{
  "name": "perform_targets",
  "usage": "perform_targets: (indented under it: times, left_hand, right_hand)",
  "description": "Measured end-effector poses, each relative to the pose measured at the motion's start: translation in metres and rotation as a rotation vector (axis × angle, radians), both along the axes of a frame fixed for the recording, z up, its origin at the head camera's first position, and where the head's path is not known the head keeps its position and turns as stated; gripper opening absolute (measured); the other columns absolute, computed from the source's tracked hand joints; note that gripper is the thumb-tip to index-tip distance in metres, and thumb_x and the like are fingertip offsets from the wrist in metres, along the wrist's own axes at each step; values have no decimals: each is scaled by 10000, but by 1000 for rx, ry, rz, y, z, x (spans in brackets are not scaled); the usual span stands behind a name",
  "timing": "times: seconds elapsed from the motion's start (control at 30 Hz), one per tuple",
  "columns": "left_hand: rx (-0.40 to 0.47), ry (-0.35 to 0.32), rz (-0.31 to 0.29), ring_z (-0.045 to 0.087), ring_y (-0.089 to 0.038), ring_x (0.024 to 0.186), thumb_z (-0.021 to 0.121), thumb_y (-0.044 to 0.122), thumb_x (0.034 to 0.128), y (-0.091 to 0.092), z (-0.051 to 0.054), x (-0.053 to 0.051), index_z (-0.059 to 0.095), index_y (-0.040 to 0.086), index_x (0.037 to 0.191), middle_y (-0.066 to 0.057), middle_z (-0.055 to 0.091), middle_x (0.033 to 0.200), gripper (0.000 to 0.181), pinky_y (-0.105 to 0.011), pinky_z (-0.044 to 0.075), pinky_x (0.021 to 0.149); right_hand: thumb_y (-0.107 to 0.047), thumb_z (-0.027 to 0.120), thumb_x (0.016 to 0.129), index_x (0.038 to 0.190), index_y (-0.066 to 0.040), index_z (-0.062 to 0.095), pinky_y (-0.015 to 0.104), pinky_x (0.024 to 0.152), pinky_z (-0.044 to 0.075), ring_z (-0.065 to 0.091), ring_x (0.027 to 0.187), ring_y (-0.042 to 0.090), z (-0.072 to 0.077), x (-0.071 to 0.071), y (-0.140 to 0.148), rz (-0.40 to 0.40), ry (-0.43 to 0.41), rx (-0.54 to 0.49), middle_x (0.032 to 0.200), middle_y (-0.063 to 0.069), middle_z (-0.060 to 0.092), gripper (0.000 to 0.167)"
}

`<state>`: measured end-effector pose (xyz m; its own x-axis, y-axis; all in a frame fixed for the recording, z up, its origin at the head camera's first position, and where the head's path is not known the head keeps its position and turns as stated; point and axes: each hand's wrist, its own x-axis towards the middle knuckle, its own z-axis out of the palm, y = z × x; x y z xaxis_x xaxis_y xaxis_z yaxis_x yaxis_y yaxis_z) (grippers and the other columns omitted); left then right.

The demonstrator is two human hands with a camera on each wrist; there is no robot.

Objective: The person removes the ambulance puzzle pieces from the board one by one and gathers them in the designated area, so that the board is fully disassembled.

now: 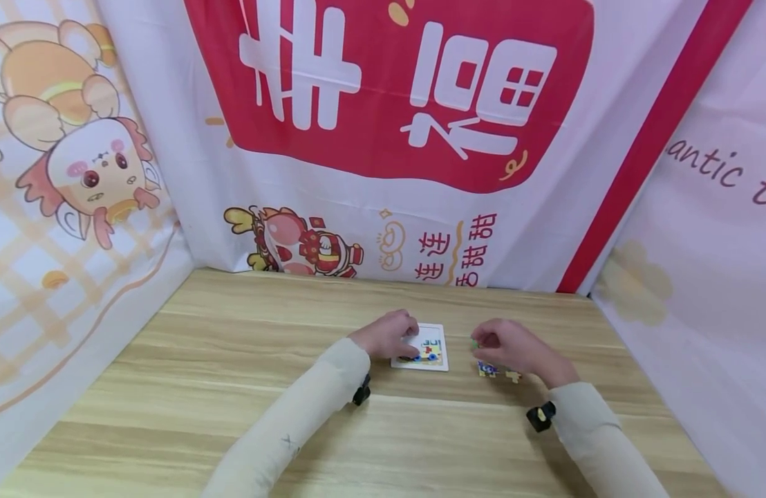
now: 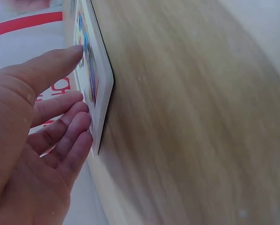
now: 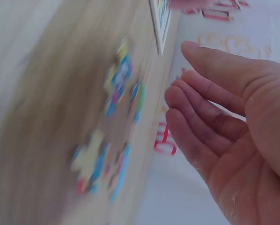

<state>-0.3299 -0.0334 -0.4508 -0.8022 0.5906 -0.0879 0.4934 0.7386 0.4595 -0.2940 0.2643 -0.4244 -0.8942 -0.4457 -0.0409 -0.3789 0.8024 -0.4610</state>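
White "福" reads off the red-panelled cloth (image 1: 383, 142); your left hand (image 1: 388, 335), loosely open, is at the square white-framed puzzle board (image 1: 428, 333); your empty right hand (image 1: 510, 344), thumb apart, hovers by multicoloured jigsaw pieces (image 1: 487, 369) on the wood-grain table (image 1: 420, 436).

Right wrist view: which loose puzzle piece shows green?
The piece just right of the topmost one: green runs along it; the others, though blurred, show none clearly.

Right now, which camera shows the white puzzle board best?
The head view: the white puzzle board is seen from above with most of its outline visible, though the left hand covers part. The left wrist view shows it close but steeply slanted; the right wrist view catches only a narrow part at the top.
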Motion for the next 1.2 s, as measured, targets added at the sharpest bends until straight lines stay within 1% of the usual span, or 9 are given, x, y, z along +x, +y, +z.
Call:
perform_targets:
  times: [0.1, 0.17, 0.27, 0.4, 0.53, 0.6, 0.8, 1.03, 1.2]
  left_hand:
    - [4, 4, -9, 560, -125, 1060, 785, 345, 965, 6, 1, 0, 673, 98, 1352, -17, 615, 1227, 472, -321, 516, 1037]
    - [9, 8, -13, 570, -129, 1070, 790, 348, 959, 10, 1, 0, 673, 96, 1347, -22, 624, 1233, 477, -326, 517, 1047]
    - [14, 25, -25, 586, -146, 1095, 796, 343, 952, 16, 2, 2, 673, 77, 1339, -40, 638, 1247, 485, -333, 517, 1058]
    - [17, 59, -47, 581, -163, 1085, 810, 315, 942, 19, 0, 3, 676, 40, 1321, -71, 650, 1231, 486, -324, 519, 1025]
    - [27, 69, -38, 560, -159, 1041, 827, 291, 929, 20, 0, 5, 678, 26, 1303, -90, 650, 1212, 481, -312, 514, 984]
    - [37, 74, -35, 562, -156, 1032, 833, 286, 923, 20, -1, 5, 680, 25, 1293, -93, 653, 1208, 477, -310, 516, 979]
    - [71, 86, -38, 593, -175, 1036, 855, 286, 898, 21, -2, 4, 683, 8, 1270, -112, 664, 1200, 495, -316, 531, 989]
    - [87, 81, -29, 618, -211, 1068, 855, 285, 901, 21, -5, 3, 687, 4, 1263, -127, 671, 1205, 488, -342, 531, 1010]
    - [83, 72, -29, 618, -213, 1082, 848, 288, 908, 22, -4, 4, 684, 10, 1265, -121, 673, 1212, 481, -353, 532, 1025]
  right_hand:
    - [-179, 801, 943, 1233, -29, 731, 435, 939, 612, 696, 1014, 197, 7, -4, -18, 47, 26, 37, 1139, 97, 761, 334]
    - [-163, 793, 946, 1251, -11, 719, 447, 960, 601, 691, 1041, 218, 9, -7, -29, 82, 44, 57, 1167, 123, 753, 349]
    - [-143, 791, 947, 1242, 5, 718, 435, 956, 597, 685, 1032, 212, 7, -13, -43, 140, 75, 74, 1161, 130, 752, 338]
    - [-109, 795, 938, 1205, 11, 734, 415, 936, 602, 685, 1012, 215, 1, -20, -59, 201, 97, 70, 1137, 137, 756, 298]
    - [-69, 798, 920, 1172, 19, 743, 385, 878, 592, 671, 970, 247, -4, -25, -69, 248, 99, 74, 1092, 141, 743, 273]
    - [-60, 796, 918, 1162, 21, 743, 379, 861, 585, 662, 956, 251, -6, -26, -71, 251, 88, 86, 1080, 141, 733, 262]
    - [-119, 816, 926, 1134, -14, 767, 351, 846, 560, 618, 922, 201, -8, -27, -70, 209, 64, 120, 1027, 82, 705, 238]
    - [-147, 830, 919, 1114, -36, 780, 317, 817, 553, 621, 911, 191, -9, -29, -69, 198, 41, 102, 1013, 64, 687, 230]
    - [-142, 846, 902, 1083, -46, 762, 314, 814, 560, 638, 908, 197, -13, -28, -68, 180, 59, 81, 998, 56, 701, 221]
